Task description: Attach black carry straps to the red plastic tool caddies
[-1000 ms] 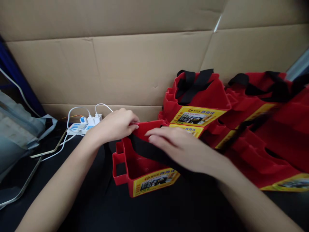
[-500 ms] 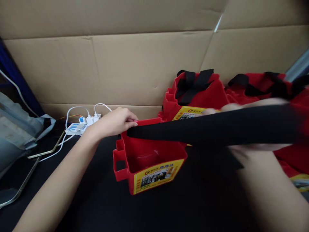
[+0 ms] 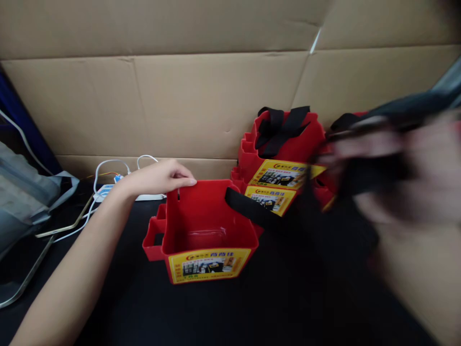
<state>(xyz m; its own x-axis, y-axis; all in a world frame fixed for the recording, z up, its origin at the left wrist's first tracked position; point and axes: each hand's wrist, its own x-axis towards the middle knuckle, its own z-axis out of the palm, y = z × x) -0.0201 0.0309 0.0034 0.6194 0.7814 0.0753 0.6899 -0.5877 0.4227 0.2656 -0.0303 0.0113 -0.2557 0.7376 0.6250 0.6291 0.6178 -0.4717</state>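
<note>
A red plastic tool box (image 3: 201, 209) with a yellow printed label stands upright on the black tabletop, its hollow facing me. At the top left corner of its tall back wall, my left hand (image 3: 163, 178) pinches the rim between thumb and fingers. A black strap (image 3: 248, 206) comes out at the right end of that wall and slopes down to the right, where it merges with the dark table. Off to the right, my right hand (image 3: 392, 158) is smeared by motion, its fingers curled around dark strap material. Where the strap's ends lie is unclear.
Nested red boxes (image 3: 288, 134) with black straps stand behind, right of centre, against a cardboard wall (image 3: 216, 101). More lie behind my right hand. On the left are a power strip (image 3: 151, 197) with white cables and a grey plastic bag (image 3: 25, 187).
The strap stretched from the box's back left corner to my right hand before; now it shows at the right end. My right hand has swung, and the box has turned to face me more squarely.
</note>
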